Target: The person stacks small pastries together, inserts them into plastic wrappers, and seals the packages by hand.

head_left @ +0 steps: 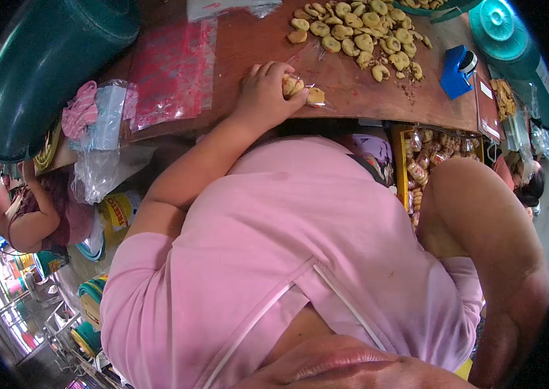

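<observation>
My left hand [268, 92] rests on the brown table near its front edge. Its fingers are curled around a small clear-plastic pack of cookies [292, 85], partly hidden by the hand. One cookie [315, 96] shows at the pack's right end, just past my thumb. A loose pile of round, yellowish cookies [364, 40] lies beyond and to the right. Left of my hand are red-printed clear plastic bags [172, 76], lying flat. My right arm [475, 214] is bent with the elbow forward, and its hand is outside the picture.
A blue tape dispenser [458, 72] stands at the table's right. Below the table edge, a yellow crate [403, 175] holds packed cookies. A large green container [54, 71] looms at the left, with a teal lidded drum [500, 29] at far right. Another person [35, 214] is at the left.
</observation>
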